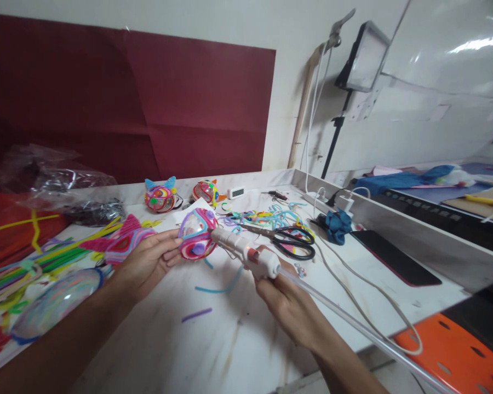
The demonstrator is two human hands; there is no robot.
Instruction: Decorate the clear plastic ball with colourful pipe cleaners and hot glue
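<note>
One left hand, ours, pinches a round, see-through ball with pink fuzzy trim above the white marbled surface; our right hand grips a white plastic glue gun, nozzle at the ball's edge. Gluing seems underway; next calls for steadiness.

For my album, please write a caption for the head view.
Left hand holds a colourful ornament; right hand points a glue gun at it.

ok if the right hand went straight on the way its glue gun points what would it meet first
Probably the decorated ball held by the left hand; the glue gun looks near or touching it, though depth is unclear.
</note>
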